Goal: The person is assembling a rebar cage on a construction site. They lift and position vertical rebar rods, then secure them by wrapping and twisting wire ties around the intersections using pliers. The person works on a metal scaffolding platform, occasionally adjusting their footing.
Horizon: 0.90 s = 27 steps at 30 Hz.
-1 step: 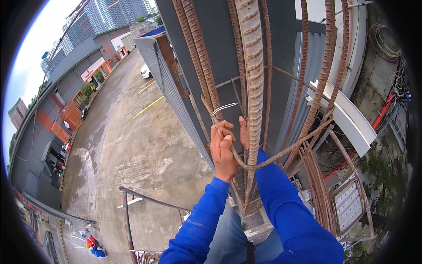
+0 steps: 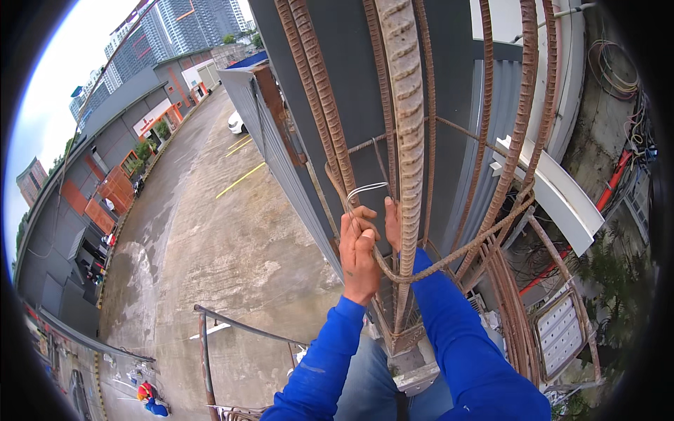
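Note:
A column of rusty ribbed steel bars stands upright before me, with one thick rebar [image 2: 409,140] closest. A bent steel stirrup [image 2: 456,257] wraps round the bars. My left hand [image 2: 359,259] is at the stirrup's left corner, fingers curled in a pinch. A doubled length of pale tie wire [image 2: 368,187] loops up out of those fingers beside a pair of rebars [image 2: 321,84]. My right hand [image 2: 392,223] reaches in behind the thick rebar, its thumb pointing up by a thinner bar. The rest of its fingers are hidden.
A dark grey panel [image 2: 453,84] stands behind the bars. At right are a white curved channel [image 2: 562,200], a perforated metal step [image 2: 559,328] and a red pipe [image 2: 613,179]. A metal railing [image 2: 246,323] lies left, above a concrete yard with a distant person [image 2: 149,396].
The whole view has shifted slightly, so the hands and bars sit a little lower in the picture. Both hands keep nearly the same pose at the bars.

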Tool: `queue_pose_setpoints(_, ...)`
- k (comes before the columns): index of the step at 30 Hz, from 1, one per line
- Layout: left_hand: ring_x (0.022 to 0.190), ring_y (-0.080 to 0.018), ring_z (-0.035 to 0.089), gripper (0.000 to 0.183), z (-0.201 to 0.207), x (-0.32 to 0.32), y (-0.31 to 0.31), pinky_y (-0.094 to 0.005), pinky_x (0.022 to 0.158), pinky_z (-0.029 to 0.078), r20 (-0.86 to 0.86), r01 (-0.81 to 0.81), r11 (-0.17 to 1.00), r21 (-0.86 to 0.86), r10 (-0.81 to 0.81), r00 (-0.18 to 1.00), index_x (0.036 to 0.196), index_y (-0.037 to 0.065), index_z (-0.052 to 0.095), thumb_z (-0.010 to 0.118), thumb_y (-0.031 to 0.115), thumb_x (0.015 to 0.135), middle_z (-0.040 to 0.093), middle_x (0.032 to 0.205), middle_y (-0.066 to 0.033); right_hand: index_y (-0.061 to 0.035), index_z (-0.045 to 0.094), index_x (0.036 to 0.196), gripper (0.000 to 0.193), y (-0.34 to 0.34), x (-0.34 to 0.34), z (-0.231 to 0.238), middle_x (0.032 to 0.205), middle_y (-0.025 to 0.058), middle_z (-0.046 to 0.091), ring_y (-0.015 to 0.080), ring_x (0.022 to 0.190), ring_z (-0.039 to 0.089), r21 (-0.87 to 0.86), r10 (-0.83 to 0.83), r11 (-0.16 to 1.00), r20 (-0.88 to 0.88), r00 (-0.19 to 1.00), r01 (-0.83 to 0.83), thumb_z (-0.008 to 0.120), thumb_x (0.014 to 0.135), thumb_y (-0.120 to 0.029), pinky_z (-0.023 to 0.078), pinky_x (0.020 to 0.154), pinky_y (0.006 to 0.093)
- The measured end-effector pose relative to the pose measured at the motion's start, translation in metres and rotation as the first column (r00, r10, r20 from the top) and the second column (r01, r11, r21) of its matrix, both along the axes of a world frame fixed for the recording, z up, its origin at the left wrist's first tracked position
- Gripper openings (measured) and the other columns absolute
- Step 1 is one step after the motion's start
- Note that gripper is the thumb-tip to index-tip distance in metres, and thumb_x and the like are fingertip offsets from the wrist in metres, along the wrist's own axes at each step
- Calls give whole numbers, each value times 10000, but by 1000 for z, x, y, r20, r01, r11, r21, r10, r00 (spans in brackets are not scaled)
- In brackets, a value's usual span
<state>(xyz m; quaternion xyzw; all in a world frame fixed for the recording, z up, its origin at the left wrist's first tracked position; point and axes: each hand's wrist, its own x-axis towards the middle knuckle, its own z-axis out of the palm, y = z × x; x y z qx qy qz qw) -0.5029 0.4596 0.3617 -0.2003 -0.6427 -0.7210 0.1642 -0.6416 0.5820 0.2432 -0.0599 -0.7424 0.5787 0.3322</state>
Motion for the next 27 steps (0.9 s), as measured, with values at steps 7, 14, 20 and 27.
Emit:
queue_pose_setpoints(7,736,-150,422,257,-11,-4,-13,-297,672,372,-109,-133,987,90,142,984,743,3,492,435,222,867,538,1040,-109,25,543,834,589,-20,13,54,704,224,558,341,678,580,-74,122,988,-166,979,-135,429,984,-533,433,671,464)
queue_pose_setpoints(14,765,-158,424,271,-10,-4,-11,-297,704,372,-58,-97,995,30,99,993,772,0,503,428,235,886,529,1032,-113,25,523,786,611,-9,13,-35,654,173,535,280,630,523,-109,160,982,47,986,-154,444,976,-551,418,629,425)
queue_pose_setpoints(20,763,-184,430,270,-16,-16,-11,-314,712,381,-132,-98,993,72,107,985,741,-6,483,437,227,868,544,1052,-127,-46,463,745,518,3,194,-36,581,-2,420,99,540,416,-313,236,929,98,967,-195,469,989,-504,350,487,297)
queue_pose_setpoints(27,787,-197,429,272,-11,-11,-2,-337,736,382,-115,-113,988,107,125,985,719,-2,457,424,229,861,550,1018,-128,-31,489,812,472,9,384,-15,565,22,437,128,504,432,-315,138,933,-139,981,-176,450,991,-466,384,475,294)
